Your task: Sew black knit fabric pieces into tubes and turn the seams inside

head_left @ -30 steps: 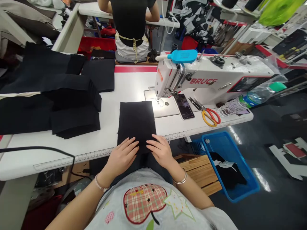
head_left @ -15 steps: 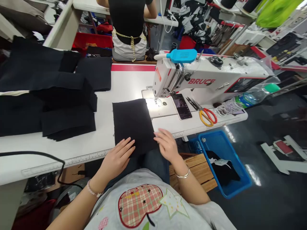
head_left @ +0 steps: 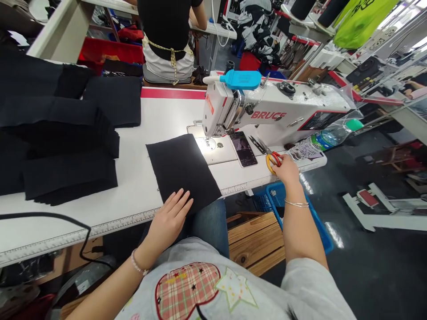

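Note:
A black fabric piece (head_left: 183,169) lies on the white table in front of the sewing machine (head_left: 276,102), its lower edge hanging over the table's front. My left hand (head_left: 171,213) rests flat on its lower edge, fingers stretched out. Over at the right, my right hand (head_left: 287,170) has its fingers closed around the red and yellow handles of a pair of scissors (head_left: 271,160). The scissors lie on the table, blades pointing away to the left. Beside them are small black thread snips (head_left: 256,144) and a phone (head_left: 244,149).
Stacks of black fabric (head_left: 70,173) cover the table's left side. A plastic bottle (head_left: 328,138) lies at the right end. Below stand a blue basket (head_left: 322,235) and a wooden bench (head_left: 256,240). A person (head_left: 168,40) sits ahead. A black cable (head_left: 50,215) crosses the left front.
My right hand has left the fabric's right edge and moved right to the scissors. The left hand stays on the fabric. The whole view has shifted slightly.

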Demonstrator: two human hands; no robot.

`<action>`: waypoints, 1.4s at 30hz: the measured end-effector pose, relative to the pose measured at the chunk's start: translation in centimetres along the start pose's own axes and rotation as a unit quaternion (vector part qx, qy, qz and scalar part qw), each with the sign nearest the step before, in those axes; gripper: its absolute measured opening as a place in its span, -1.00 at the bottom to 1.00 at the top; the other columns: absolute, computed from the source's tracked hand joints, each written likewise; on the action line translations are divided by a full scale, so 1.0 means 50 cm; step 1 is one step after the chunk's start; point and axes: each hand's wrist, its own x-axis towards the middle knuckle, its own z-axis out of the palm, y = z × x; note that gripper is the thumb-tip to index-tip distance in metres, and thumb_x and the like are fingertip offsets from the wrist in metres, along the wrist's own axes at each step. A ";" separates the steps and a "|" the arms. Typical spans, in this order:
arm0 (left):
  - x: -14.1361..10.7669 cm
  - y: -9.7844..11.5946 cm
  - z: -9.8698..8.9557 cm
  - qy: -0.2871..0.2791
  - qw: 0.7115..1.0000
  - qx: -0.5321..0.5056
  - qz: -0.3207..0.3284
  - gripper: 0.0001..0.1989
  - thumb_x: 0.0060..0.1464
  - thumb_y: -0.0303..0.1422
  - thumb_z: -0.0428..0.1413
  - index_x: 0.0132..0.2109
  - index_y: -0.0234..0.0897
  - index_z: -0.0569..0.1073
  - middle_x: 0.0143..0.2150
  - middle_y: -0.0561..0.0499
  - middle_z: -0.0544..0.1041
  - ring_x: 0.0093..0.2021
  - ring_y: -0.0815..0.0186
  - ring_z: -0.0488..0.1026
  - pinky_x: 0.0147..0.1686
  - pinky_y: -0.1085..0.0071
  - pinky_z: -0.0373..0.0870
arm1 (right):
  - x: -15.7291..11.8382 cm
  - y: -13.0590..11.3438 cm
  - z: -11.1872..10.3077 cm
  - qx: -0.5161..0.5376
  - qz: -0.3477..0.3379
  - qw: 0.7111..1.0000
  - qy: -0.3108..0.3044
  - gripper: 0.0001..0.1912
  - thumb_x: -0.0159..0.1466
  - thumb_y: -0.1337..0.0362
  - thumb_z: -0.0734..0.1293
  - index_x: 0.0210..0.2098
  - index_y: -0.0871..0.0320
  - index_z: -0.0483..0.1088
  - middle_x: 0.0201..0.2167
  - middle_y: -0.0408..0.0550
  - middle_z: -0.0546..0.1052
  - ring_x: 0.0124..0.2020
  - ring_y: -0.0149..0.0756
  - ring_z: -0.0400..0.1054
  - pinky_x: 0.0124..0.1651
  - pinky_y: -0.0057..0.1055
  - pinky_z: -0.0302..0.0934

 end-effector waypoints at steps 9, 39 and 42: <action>0.033 -0.050 -0.045 -0.007 0.993 -0.117 -0.011 -0.59 0.24 -0.35 0.01 0.19 -0.35 0.36 0.24 -0.21 0.40 0.34 0.05 0.20 0.31 -0.03 0.17 | -0.098 -0.016 -0.030 0.096 0.060 0.993 -0.038 -0.72 0.04 0.10 0.39 -0.44 0.17 0.31 -0.49 0.05 0.44 -0.30 -0.03 0.39 -0.27 -0.25 0.23; 0.103 -0.234 -0.040 -0.036 0.950 -0.120 -0.287 -0.68 0.20 -0.36 0.01 0.02 -0.25 0.53 0.14 -0.12 0.42 0.04 0.03 0.33 0.10 0.07 0.31 | -0.593 -0.377 0.022 0.434 0.208 0.652 -0.586 -0.35 0.01 -0.40 0.28 -0.36 0.06 0.15 -0.70 -0.45 0.12 -0.81 -0.65 -0.16 -0.77 -0.60 -0.25; 0.103 -0.233 -0.041 -0.038 0.950 -0.119 -0.288 -0.68 0.21 -0.36 0.00 0.03 -0.25 0.53 0.15 -0.12 0.41 0.03 0.03 0.32 0.10 0.08 0.30 | -0.593 -0.395 0.023 0.426 0.221 0.647 -0.592 -0.37 0.04 -0.38 0.27 -0.36 0.06 0.15 -0.70 -0.45 0.11 -0.80 -0.66 -0.18 -0.75 -0.61 -0.29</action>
